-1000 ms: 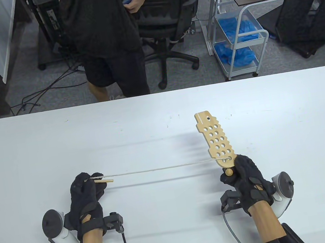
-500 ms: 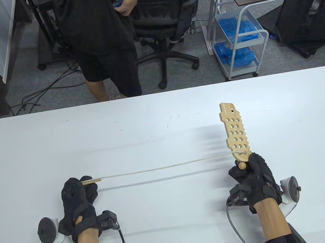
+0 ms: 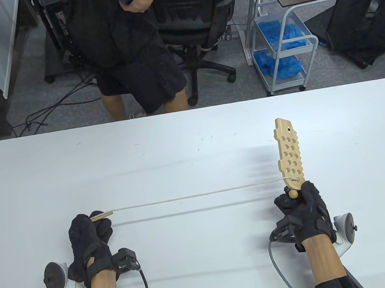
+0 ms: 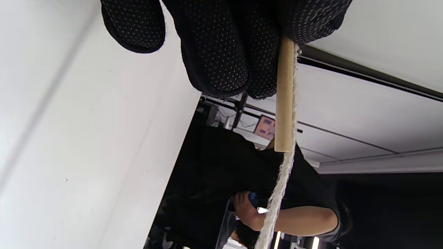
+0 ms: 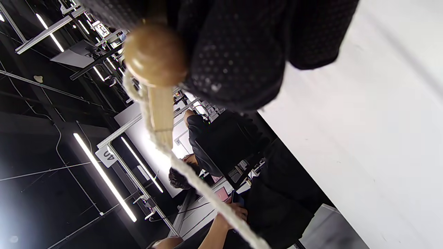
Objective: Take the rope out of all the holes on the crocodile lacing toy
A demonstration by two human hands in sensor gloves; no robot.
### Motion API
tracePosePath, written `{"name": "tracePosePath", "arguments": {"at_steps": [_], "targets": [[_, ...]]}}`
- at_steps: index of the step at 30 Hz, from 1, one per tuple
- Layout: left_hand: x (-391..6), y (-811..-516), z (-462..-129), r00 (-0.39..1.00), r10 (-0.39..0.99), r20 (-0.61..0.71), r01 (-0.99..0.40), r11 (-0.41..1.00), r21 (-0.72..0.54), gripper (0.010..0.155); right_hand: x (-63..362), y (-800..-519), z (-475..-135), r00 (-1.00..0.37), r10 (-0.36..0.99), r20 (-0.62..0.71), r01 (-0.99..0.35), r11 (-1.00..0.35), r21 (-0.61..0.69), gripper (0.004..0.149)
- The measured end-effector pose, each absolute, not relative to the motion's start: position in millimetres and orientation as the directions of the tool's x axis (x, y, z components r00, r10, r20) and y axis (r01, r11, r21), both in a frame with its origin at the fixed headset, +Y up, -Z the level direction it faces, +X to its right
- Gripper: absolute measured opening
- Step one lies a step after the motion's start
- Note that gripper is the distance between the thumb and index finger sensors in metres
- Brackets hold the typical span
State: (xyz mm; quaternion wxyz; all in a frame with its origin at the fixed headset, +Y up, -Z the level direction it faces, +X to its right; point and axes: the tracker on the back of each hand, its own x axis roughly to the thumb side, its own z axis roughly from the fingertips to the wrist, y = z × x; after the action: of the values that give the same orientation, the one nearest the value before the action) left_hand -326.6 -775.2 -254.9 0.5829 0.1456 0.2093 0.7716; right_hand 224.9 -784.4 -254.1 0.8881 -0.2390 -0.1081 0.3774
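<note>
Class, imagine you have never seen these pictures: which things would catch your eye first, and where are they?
A pale rope stretched taut across the white table, from hand to hand. At its left end the left hand pinches the wooden lacing needle. At its right end the right hand holds up the wooden crocodile lacing board full of holes, the rope entering only its lowest hole, just above a round wooden bead.

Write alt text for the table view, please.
Two gloved hands stretch a rope taut above a white table: the left hand pinches its wooden needle, the right hand grips the wooden crocodile lacing toy.
</note>
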Motion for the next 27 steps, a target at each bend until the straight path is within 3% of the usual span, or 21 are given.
{"name": "tracePosePath", "arguments": {"at_steps": [27], "targets": [[-325.9, -777.8, -253.5, -0.295, 0.955, -0.012, -0.81, -0.244, 0.533, 0.046, 223.0, -787.9, -252.7, 0.75, 0.661, 0.025, -0.555, 0.649, -0.52, 0.046]]}}
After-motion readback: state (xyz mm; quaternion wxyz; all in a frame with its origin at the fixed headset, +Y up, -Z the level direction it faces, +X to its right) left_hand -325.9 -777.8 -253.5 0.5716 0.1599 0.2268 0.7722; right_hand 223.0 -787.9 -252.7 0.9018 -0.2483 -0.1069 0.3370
